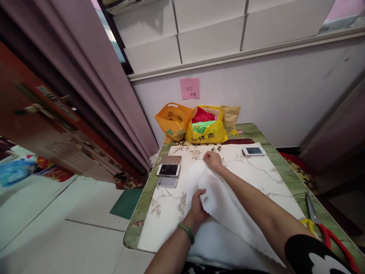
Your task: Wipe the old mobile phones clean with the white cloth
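A white, soft-looking piece of cloth (225,205) with a wavy edge hangs over the near side of the table and down into my lap. My left hand (199,205), a green bangle on its wrist, is closed on the cloth with the thumb on top; part of its fingers is hidden beneath the fabric. Farther forward, my right hand (213,160) pinches the far edge of the same cloth above the table, its fingers pressed together. Both hands work over a white sheet with a branch pattern (165,213).
Several phones lie on the table, with a cracked-looking one (169,170) at the left and a white one (253,151) at the right. Behind stand an orange bag (173,121) and a filled yellow bag (208,135). Scissors (313,213) with red handles lie near the right edge.
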A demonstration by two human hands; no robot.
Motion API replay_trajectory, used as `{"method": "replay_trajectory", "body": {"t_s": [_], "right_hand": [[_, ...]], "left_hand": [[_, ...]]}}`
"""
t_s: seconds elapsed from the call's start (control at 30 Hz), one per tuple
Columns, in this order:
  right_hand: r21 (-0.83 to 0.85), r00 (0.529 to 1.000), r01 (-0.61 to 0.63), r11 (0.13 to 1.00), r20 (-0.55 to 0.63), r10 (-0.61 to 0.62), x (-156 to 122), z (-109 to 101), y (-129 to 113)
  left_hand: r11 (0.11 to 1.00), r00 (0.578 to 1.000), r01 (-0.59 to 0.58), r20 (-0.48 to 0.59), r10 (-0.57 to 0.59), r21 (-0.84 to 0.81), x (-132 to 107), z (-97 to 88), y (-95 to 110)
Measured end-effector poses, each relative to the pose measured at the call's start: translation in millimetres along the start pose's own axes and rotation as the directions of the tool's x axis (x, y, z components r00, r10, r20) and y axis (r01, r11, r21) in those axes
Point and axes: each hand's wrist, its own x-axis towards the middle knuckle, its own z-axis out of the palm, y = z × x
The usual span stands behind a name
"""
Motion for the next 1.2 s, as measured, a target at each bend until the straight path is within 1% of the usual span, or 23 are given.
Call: {"method": "replay_trajectory", "body": {"t_s": [0.13,0.2,0.23,0.27,0.33,0.37,0.43,0.47,0.53,0.57,0.63,0.67,0.7,0.73,0.77,0.8,0.87,0.9,0.93,1.0,1.03,1.1,1.2], "right_hand": [[0.049,0.991,0.054,0.997,-0.127,-0.048,-4,-20,-5],[0.072,0.985,0.088,0.993,-0.153,-0.076,-22,-30,-5],[0.078,0.984,0.106,0.991,-0.153,-0.093,-37,-35,-4],[0.087,0.983,0.138,0.987,-0.134,-0.125,-54,-38,-2],[0.067,0.964,0.263,0.962,0.01,-0.265,-96,-41,4],[0.031,0.951,0.297,0.954,0.081,-0.299,-117,-40,7],[-0.038,0.942,0.302,0.953,0.166,-0.292,-151,-37,14],[-0.03,0.934,0.312,0.949,0.194,-0.301,-162,-35,18],[0.041,0.936,0.301,0.953,0.179,-0.303,-172,-34,28],[0.106,0.952,0.261,0.96,0.139,-0.274,-171,-36,34],[0.283,0.993,0.105,0.953,0.017,-0.114,-163,-43,45],[0.381,0.999,0.023,0.924,-0.051,-0.004,-159,-47,50],[0.469,0.99,-0.033,0.882,-0.104,0.092,-155,-51,55],[0.529,0.98,-0.054,0.847,-0.136,0.148,-153,-55,58],[0.549,0.977,-0.043,0.835,-0.151,0.15,-153,-56,59],[0.525,0.984,-0.004,0.851,-0.147,0.096,-154,-56,59],[0.381,0.99,0.141,0.914,-0.062,-0.127,-162,-50,54],[0.287,0.968,0.238,0.928,0.001,-0.249,-167,-44,50],[0.194,0.93,0.342,0.919,0.071,-0.361,-172,-37,46],[0.052,0.848,0.495,0.867,0.189,-0.496,-181,-24,38],[-0.003,0.818,0.539,0.842,0.24,-0.523,-183,-18,36],[-0.079,0.794,0.573,0.816,0.301,-0.528,-185,-10,34],[-0.134,0.821,0.538,0.832,0.307,-0.481,-180,-9,37]], "left_hand": [[1.0,1.0,-0.02,-0.014,0.02,-0.003,7,0.2,9],[0.999,0.999,-0.034,-0.018,0.034,-0.009,11,1.5,16],[0.999,0.999,-0.046,-0.015,0.046,-0.018,12,2.8,19],[0.998,0.998,-0.063,-0.008,0.063,-0.032,13,4.6,21],[0.992,0.994,-0.107,0.015,0.108,-0.067,15,9.1,21],[0.987,0.991,-0.131,0.029,0.134,-0.09,15,11.5,19],[0.977,0.984,-0.16,0.058,0.17,-0.143,15,15.4,12],[0.972,0.981,-0.166,0.069,0.179,-0.169,15,16.5,9],[0.961,0.977,-0.175,0.084,0.196,-0.213,14,16.8,3],[0.959,0.976,-0.176,0.089,0.2,-0.223,14,16.3,1],[0.958,0.975,-0.165,0.11,0.195,-0.234,13,14.8,-1],[0.959,0.975,-0.153,0.122,0.186,-0.237,12,14.1,-2],[0.961,0.975,-0.14,0.135,0.176,-0.24,11,13.7,-2],[0.962,0.975,-0.129,0.146,0.168,-0.241,10,13.5,-3],[0.963,0.975,-0.123,0.153,0.163,-0.242,10,13.5,-4],[0.964,0.975,-0.12,0.155,0.16,-0.238,9,13.5,-5],[0.97,0.978,-0.113,0.15,0.148,-0.217,10,12.6,-7],[0.972,0.98,-0.113,0.139,0.143,-0.205,10,11.4,-8],[0.973,0.981,-0.123,0.123,0.148,-0.196,10,9.8,-9],[0.968,0.98,-0.162,0.084,0.181,-0.191,11,5.4,-10],[0.963,0.977,-0.186,0.068,0.202,-0.194,11,3.4,-10],[0.96,0.974,-0.205,0.06,0.22,-0.189,12,0.9,-10],[0.963,0.971,-0.198,0.1,0.219,-0.182,13,3.7,-8]]}}
